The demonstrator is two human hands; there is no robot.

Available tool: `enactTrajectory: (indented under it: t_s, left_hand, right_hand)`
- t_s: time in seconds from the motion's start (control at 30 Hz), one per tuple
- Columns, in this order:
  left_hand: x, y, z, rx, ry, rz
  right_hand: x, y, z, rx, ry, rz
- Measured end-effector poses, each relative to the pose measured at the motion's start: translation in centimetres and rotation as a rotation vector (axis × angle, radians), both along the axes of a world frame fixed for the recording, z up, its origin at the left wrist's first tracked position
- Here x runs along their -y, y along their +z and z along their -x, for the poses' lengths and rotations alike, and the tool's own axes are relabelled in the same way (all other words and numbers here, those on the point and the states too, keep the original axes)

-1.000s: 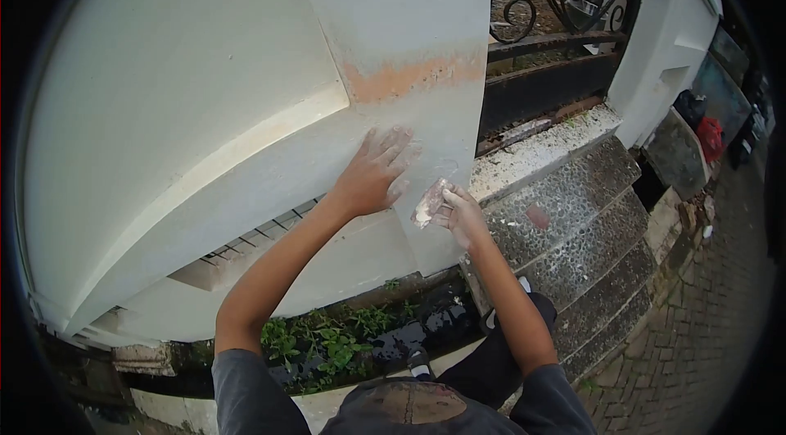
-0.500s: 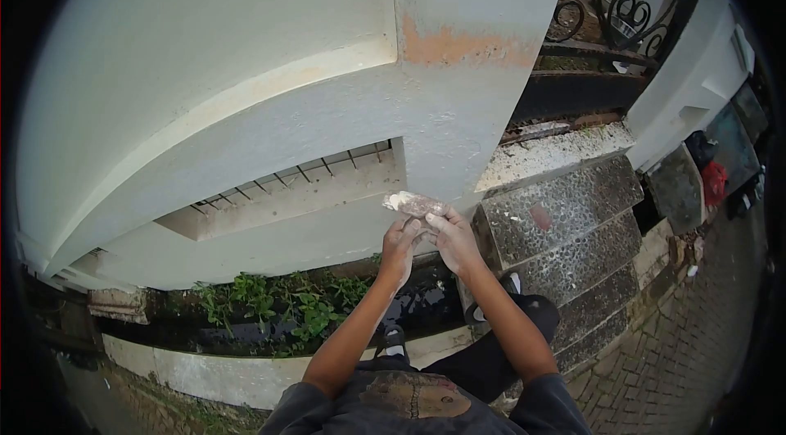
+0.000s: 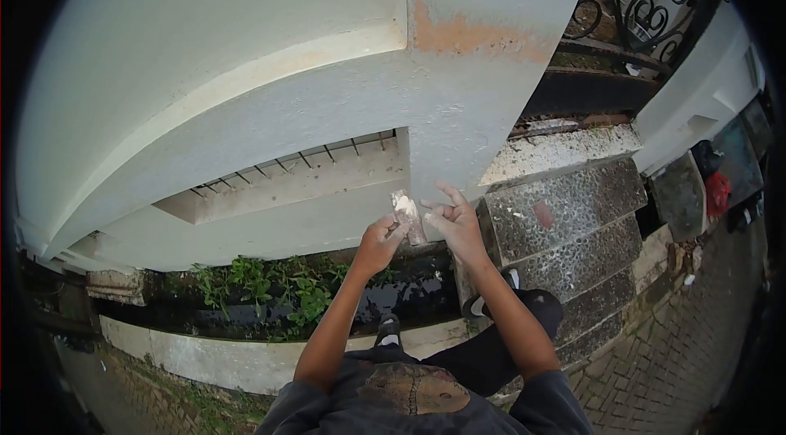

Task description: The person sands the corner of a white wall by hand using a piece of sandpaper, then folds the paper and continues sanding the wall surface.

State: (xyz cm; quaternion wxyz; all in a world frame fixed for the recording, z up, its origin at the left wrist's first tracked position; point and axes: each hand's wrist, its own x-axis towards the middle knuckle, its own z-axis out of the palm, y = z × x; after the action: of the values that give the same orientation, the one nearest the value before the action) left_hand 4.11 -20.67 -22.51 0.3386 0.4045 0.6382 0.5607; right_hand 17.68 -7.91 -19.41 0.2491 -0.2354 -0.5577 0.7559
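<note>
My left hand (image 3: 381,243) is closed on a small oblong piece (image 3: 415,232), brownish and dusty, with white paste-like material on its upper end. What kind of piece it is, I cannot tell. Beside its right edge is my right hand (image 3: 460,232), with its fingers apart and the index finger raised. Whitish dust coats the fingers of both hands. Ahead of them stands a pale painted wall (image 3: 454,99) with a bare orange patch (image 3: 475,35) higher up.
Below the wall runs a dark water-filled ditch (image 3: 409,296) with green plants (image 3: 307,296) and a concrete kerb (image 3: 221,365). My feet straddle it. To the right are rough stone steps (image 3: 573,222), a black iron gate (image 3: 622,42) and a red bag (image 3: 717,192).
The piece has turned from lying crosswise in both hands to nearly upright in my left hand. My right hand has let go and spread its fingers.
</note>
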Motion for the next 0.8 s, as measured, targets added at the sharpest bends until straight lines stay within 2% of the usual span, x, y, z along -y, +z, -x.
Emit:
enactTrajectory:
  t_s: [0.13,0.23,0.43,0.53,0.63,0.73,0.8]
  left_hand:
    - [0.1,1.0,-0.3,-0.046,-0.031,-0.005]
    - [0.2,1.5,-0.1,-0.011,-0.054,0.015]
    - [0.2,0.9,-0.1,0.050,-0.182,-0.012]
    - [0.0,0.4,-0.9,0.140,-0.094,-0.076]
    - [-0.3,0.5,-1.3,-0.043,0.145,0.108]
    - [-0.5,0.2,-1.1,-0.182,0.205,0.078]
    - [-0.5,0.1,-1.0,-0.183,0.206,0.046]
  right_hand:
    - [0.7,0.9,-0.5,-0.127,0.128,0.193]
    - [0.0,1.0,0.0,-0.039,0.083,0.007]
    - [-1.3,-0.6,0.3,0.084,0.294,-0.043]
    - [-0.5,0.3,0.3,0.142,0.148,-0.254]
    - [-0.2,0.4,0.3,0.183,0.087,-0.332]
    - [0.7,0.8,0.1,0.236,-0.171,-0.557]
    - [0.2,1.4,-0.4,0.234,-0.103,-0.441]
